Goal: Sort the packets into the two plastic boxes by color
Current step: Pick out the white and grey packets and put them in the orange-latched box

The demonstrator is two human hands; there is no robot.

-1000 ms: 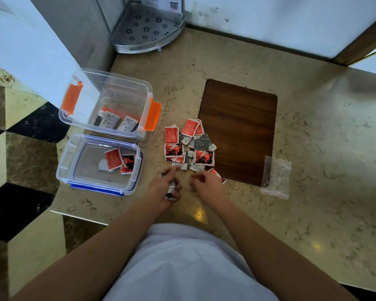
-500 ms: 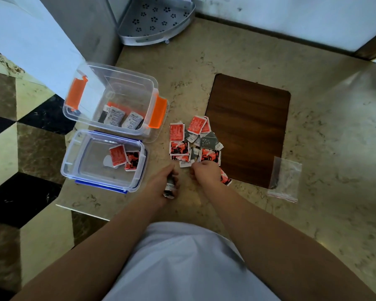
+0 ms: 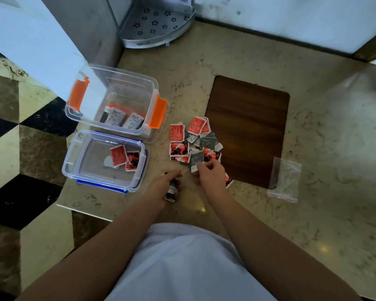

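Observation:
A loose pile of red and grey packets [image 3: 193, 142] lies on the marble counter beside two clear boxes. The orange-latched box [image 3: 115, 77] holds a few grey-white packets [image 3: 123, 118]. The blue-latched box [image 3: 74, 153] in front of it holds red packets [image 3: 123, 157]. My left hand [image 3: 166, 186] is closed around a small stack of dark grey packets [image 3: 172, 192] just in front of the pile. My right hand [image 3: 211, 175] pinches a grey packet [image 3: 195, 167] at the pile's near edge and partly covers a red packet [image 3: 228, 181].
A dark wooden board [image 3: 248, 127] lies right of the pile, with an empty clear zip bag [image 3: 285, 179] at its near right corner. A grey perforated corner shelf [image 3: 159, 22] stands at the back. The counter's edge drops off to a checkered floor [image 3: 15, 148] on the left.
My right hand moved forward into the pile's near edge and took hold of a grey packet. My left hand stayed closed on its stack and hardly moved.

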